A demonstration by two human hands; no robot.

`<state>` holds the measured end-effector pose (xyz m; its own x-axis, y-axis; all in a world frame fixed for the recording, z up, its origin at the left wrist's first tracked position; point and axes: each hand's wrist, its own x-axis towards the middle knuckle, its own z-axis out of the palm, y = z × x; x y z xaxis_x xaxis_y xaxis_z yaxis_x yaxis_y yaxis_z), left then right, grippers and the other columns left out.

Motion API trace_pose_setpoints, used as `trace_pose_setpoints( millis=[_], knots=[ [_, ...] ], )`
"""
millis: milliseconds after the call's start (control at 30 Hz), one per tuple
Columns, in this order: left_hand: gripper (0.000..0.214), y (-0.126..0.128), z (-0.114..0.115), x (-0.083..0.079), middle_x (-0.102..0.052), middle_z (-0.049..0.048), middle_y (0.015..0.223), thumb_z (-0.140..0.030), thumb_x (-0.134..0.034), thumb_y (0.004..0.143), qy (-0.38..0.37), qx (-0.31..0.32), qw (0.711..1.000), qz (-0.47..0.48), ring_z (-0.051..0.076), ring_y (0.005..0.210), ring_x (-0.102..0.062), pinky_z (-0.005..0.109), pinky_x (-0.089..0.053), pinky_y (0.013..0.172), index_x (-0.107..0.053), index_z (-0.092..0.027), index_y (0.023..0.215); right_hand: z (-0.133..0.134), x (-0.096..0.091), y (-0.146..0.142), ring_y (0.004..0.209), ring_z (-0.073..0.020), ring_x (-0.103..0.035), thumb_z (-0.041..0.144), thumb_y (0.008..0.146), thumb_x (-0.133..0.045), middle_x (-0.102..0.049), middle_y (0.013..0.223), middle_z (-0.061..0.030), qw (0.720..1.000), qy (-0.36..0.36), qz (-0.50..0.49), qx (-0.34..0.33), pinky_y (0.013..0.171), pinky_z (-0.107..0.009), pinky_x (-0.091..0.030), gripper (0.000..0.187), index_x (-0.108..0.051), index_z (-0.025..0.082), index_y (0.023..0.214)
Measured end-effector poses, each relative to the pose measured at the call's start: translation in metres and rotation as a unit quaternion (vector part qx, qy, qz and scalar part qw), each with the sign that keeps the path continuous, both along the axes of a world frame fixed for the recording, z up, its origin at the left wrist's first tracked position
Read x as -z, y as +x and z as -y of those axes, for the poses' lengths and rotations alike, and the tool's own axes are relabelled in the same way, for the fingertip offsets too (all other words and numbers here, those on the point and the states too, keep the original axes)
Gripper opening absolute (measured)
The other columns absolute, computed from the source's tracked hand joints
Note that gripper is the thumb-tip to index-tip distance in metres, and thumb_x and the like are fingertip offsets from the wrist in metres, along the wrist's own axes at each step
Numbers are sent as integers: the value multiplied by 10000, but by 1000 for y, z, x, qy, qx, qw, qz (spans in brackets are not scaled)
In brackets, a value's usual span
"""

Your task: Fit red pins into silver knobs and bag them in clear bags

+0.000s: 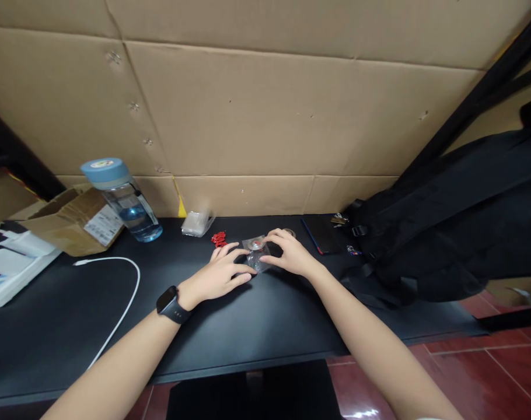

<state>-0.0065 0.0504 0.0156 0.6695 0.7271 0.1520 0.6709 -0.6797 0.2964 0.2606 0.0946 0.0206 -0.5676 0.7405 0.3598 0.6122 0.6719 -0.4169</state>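
A small clear plastic bag (pixel 261 264) lies on the dark table between my hands. Inside or on it is a small round item (pixel 255 245) with a red middle, too small to name. My left hand (pixel 219 275), palm down, has its fingers spread, with the fingertips at the bag's left side. At the right edge, my right hand (pixel 290 254) curves with thumb and index finger apart, their tips touching the plastic. A bundle of red items (pixel 219 238) lies just beyond my left fingers. Behind my right fingers, a ring-shaped object (pixel 290 232) is partly hidden.
A stack of clear bags (pixel 195 223) lies near the cardboard wall (pixel 257 116). Left are a water bottle (pixel 134 210), cardboard box (pixel 75 224) and white cable (pixel 136 280). A dark flat case (pixel 321 234) and black backpack (pixel 440 221) are right.
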Motion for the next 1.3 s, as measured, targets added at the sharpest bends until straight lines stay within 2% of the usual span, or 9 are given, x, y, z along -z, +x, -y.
trace_pose_setpoints(
  millis=[133, 233, 300, 500, 633, 733, 867, 1033, 1300],
  knots=[
    [287, 2, -1, -3, -583, 17, 1417, -389, -492, 1016, 17, -2, 1000, 15, 329, 1444, -331, 577, -301, 1156, -715, -380, 1197, -4, 0, 9, 1105, -204, -599, 231, 1007, -526, -648, 1144, -66, 1000, -8, -16, -10, 1022, -367, -445, 180, -668, 235, 1117],
    [317, 5, -3, -3, -663, 37, 1304, -211, -504, 965, 53, -37, 997, 44, 284, 1391, -422, 504, -334, 1141, -669, -293, 1224, -8, 6, 10, 1093, -205, -592, 104, 910, -597, -648, 1131, -59, 1000, 6, -3, -15, 1004, -360, -455, 198, -664, 219, 1056],
    [359, 9, -6, -1, -678, 49, 1274, -149, -527, 915, 88, -72, 992, 51, 279, 1353, -464, 487, -350, 1110, -642, -268, 1234, -9, 11, 8, 1079, -209, -592, 116, 866, -675, -646, 1121, -55, 1000, 11, 5, -22, 985, -362, -464, 191, -665, 220, 1026],
    [120, 17, -15, 10, -689, 48, 1240, -302, -638, 934, 146, -105, 983, 44, 291, 1274, -502, 492, -336, 1037, -702, -278, 1032, -12, 18, 4, 1000, -215, -586, 249, 911, -713, -653, 1076, -57, 1000, 27, 1, -13, 949, -389, -460, 25, -697, 229, 913],
    [149, 15, -18, 12, -709, 29, 1178, -337, -604, 959, 125, -150, 977, 88, 269, 1228, -523, 485, -328, 1026, -734, -285, 910, -14, 16, 8, 1011, -208, -598, 242, 909, -715, -657, 1104, -51, 999, 8, -22, -26, 967, -401, -446, 41, -711, 230, 870],
    [135, 14, -17, 10, -711, 28, 1168, -332, -639, 918, 81, -197, 970, 117, 284, 1244, -507, 490, -338, 1016, -745, -280, 852, -13, 11, 11, 1041, -210, -610, 235, 891, -732, -663, 1127, -52, 998, -11, -49, -32, 991, -416, -436, 53, -714, 222, 843],
    [128, 16, -15, 7, -714, 25, 1150, -312, -662, 885, 32, -222, 960, 168, 274, 1244, -507, 485, -341, 1056, -741, -260, 799, -9, 7, 9, 1038, -213, -626, 237, 881, -730, -672, 1116, -59, 996, -32, -75, -34, 988, -423, -442, 89, -719, 213, 795],
    [219, 19, -19, 10, -710, 26, 1152, -353, -655, 900, 25, -261, 950, 168, 288, 1259, -484, 496, -332, 1046, -744, -252, 727, -8, 16, -1, 1018, -216, -635, 211, 856, -718, -673, 1106, -66, 995, -41, -89, 8, 983, -428, -446, 116, -711, 200, 741],
    [335, 23, -23, 19, -699, 41, 1167, -370, -596, 946, 99, -265, 953, 113, 290, 1239, -476, 473, -341, 934, -723, -231, 668, -7, 33, -16, 1055, -241, -604, 210, 863, -664, -659, 1091, -66, 989, -55, -48, 131, 966, -452, -415, 190, -672, 195, 674]
  ],
)
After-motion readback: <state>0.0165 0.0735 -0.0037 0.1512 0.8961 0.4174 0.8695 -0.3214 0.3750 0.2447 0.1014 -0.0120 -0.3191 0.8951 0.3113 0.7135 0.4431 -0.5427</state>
